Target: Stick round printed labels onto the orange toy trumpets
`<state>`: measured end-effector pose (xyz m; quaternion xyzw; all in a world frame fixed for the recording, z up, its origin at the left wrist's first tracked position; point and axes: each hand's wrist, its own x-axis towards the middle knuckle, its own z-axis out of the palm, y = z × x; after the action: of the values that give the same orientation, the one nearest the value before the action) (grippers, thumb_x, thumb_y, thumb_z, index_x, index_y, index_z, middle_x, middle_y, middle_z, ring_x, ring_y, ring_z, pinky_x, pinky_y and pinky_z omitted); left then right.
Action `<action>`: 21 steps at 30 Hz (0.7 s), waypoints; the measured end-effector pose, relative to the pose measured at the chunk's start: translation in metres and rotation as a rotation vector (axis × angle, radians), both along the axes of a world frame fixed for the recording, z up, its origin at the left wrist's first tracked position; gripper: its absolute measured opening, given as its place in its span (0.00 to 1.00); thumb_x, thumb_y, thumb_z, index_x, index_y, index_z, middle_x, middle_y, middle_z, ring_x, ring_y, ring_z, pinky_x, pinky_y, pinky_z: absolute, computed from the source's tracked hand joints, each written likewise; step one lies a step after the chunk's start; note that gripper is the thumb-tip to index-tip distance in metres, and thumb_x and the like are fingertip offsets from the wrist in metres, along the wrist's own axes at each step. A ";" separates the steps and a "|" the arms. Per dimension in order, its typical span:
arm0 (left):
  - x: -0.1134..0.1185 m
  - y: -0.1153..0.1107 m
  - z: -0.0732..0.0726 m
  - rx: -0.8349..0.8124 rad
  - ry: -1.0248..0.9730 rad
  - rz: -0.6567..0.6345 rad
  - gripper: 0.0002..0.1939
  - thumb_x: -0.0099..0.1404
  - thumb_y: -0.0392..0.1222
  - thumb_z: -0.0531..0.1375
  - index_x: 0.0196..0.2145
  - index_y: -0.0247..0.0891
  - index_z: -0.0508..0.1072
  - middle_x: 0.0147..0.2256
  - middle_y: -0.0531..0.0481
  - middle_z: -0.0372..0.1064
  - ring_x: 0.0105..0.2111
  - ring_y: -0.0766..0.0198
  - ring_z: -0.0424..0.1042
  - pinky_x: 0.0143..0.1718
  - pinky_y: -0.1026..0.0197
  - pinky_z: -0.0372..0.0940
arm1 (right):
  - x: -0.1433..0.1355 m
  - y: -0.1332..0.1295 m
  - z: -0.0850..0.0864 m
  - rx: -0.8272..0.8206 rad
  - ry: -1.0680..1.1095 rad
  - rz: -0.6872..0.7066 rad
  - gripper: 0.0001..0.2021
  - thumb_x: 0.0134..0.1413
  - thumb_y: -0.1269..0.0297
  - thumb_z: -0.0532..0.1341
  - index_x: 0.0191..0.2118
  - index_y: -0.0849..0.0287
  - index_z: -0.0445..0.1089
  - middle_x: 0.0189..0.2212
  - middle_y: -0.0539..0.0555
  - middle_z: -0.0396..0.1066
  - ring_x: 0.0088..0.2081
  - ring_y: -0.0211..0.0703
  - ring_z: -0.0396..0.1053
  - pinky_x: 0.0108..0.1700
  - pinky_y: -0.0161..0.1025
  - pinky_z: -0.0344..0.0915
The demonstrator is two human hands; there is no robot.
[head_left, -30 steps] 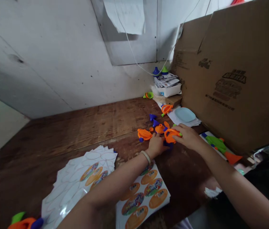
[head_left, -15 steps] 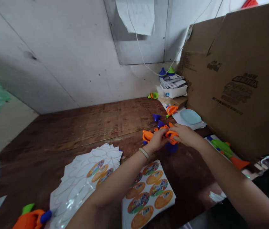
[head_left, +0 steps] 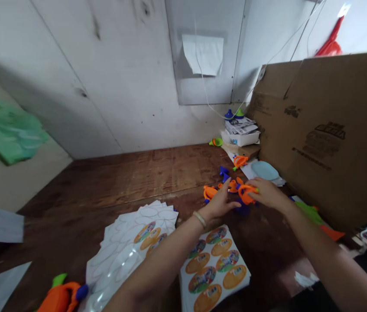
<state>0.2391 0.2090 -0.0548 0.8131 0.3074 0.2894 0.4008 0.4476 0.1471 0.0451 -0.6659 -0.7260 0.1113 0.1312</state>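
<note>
My right hand (head_left: 267,193) grips an orange plastic toy part (head_left: 245,195) with a ring-shaped loop, raised slightly over the brown table. To its left, my left hand (head_left: 218,205) is open, thumb and fingers apart with nothing between them. Just beyond that hand lies another orange toy part (head_left: 209,192) with a blue end. Small blue cone-shaped pieces (head_left: 224,171) and further orange bits lie behind my hands. A blue piece (head_left: 242,207) sits beneath the held part, partly hidden.
A stack of oval-sticker sheets (head_left: 215,264) lies in front, with fanned, mostly peeled sheets (head_left: 121,247) to its left. An orange toy (head_left: 60,299) rests at the lower left. A large cardboard box (head_left: 329,130) walls the right side, beside a light-blue lid-like dish (head_left: 264,170).
My hands have moved apart: the left has opened and let go, while the right keeps the orange toy part and draws it rightward. The head view has tilted up and left.
</note>
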 end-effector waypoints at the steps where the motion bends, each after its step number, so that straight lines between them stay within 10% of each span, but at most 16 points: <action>1: -0.010 -0.007 0.006 0.004 0.013 0.028 0.46 0.61 0.46 0.78 0.71 0.37 0.66 0.70 0.30 0.67 0.69 0.40 0.69 0.70 0.39 0.64 | 0.002 -0.008 0.000 0.033 0.036 -0.023 0.11 0.62 0.68 0.63 0.47 0.59 0.81 0.45 0.62 0.83 0.47 0.57 0.81 0.52 0.48 0.75; 7: -0.089 -0.058 0.034 -0.030 0.182 0.163 0.33 0.62 0.51 0.73 0.63 0.42 0.75 0.54 0.38 0.83 0.52 0.42 0.82 0.57 0.44 0.73 | -0.043 -0.035 -0.035 0.040 0.275 0.122 0.12 0.73 0.57 0.61 0.52 0.54 0.80 0.43 0.52 0.85 0.42 0.45 0.83 0.43 0.37 0.78; 16: -0.290 -0.079 0.036 -0.037 0.717 0.705 0.23 0.64 0.59 0.63 0.52 0.48 0.82 0.29 0.45 0.83 0.29 0.38 0.83 0.32 0.47 0.71 | -0.041 0.082 -0.040 0.077 0.136 -0.147 0.17 0.75 0.56 0.65 0.62 0.57 0.74 0.61 0.59 0.75 0.57 0.53 0.77 0.57 0.56 0.78; 21: -0.280 -0.074 0.054 0.119 0.868 0.766 0.18 0.62 0.52 0.66 0.47 0.41 0.83 0.43 0.34 0.85 0.48 0.25 0.82 0.43 0.31 0.75 | -0.059 0.092 -0.045 0.042 0.114 -0.168 0.18 0.75 0.56 0.65 0.62 0.57 0.73 0.61 0.59 0.75 0.57 0.53 0.77 0.57 0.56 0.78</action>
<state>-0.0410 0.1351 -0.0011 0.7092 0.6990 0.0709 0.0584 0.3885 0.2387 -0.0001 -0.7141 -0.6611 0.1224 0.1948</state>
